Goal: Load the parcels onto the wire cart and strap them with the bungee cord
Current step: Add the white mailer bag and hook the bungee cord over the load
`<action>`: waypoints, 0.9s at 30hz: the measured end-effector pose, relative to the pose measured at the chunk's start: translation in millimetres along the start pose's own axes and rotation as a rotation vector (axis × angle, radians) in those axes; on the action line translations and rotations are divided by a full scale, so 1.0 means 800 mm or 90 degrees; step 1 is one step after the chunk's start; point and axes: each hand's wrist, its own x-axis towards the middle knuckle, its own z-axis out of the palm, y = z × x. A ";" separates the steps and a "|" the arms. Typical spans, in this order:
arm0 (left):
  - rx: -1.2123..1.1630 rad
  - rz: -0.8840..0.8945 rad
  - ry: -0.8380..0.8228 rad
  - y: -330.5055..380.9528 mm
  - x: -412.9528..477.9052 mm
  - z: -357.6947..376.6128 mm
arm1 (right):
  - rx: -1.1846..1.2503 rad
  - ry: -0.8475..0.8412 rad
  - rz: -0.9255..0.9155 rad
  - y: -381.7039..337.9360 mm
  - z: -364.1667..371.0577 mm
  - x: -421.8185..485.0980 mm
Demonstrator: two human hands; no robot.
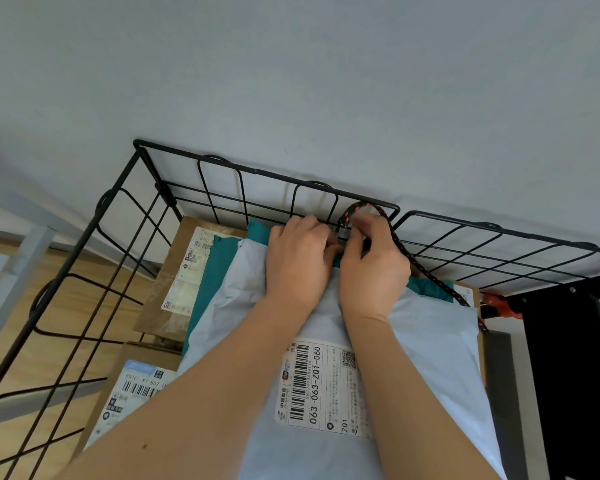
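Note:
A black wire cart (257,172) holds stacked parcels. A pale grey mailer bag (430,344) with a barcode label lies on top, over a teal bag (219,258) and brown cardboard boxes (167,271). A black bungee cord (426,271) with pink flecks loops over the cart's far top rail and runs down to the right across the parcels. My right hand (371,268) pinches the cord's end at the rail. Beside it, my left hand (298,258) has its fingers curled at the same spot; what it holds is hidden.
A pale wall stands right behind the cart. Wooden floor (49,358) shows through the cart's left mesh side. A second wire panel (499,251) extends to the right, above a black frame (568,358) with an orange part (499,304). A grey post (18,271) stands at left.

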 end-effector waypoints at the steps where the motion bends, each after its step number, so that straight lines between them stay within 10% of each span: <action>1: -0.003 -0.005 0.010 0.003 -0.003 -0.006 | -0.002 0.003 -0.002 0.001 -0.001 0.000; 8: -0.118 -0.048 -0.032 0.022 -0.042 -0.049 | 0.035 -0.009 0.052 -0.010 -0.012 0.005; 17: -0.394 -0.251 -0.164 0.040 -0.067 -0.102 | 0.192 -0.296 0.345 -0.037 -0.067 0.024; 27: -0.495 -0.379 -0.249 0.055 -0.076 -0.137 | 0.785 -0.098 0.778 -0.040 -0.124 0.046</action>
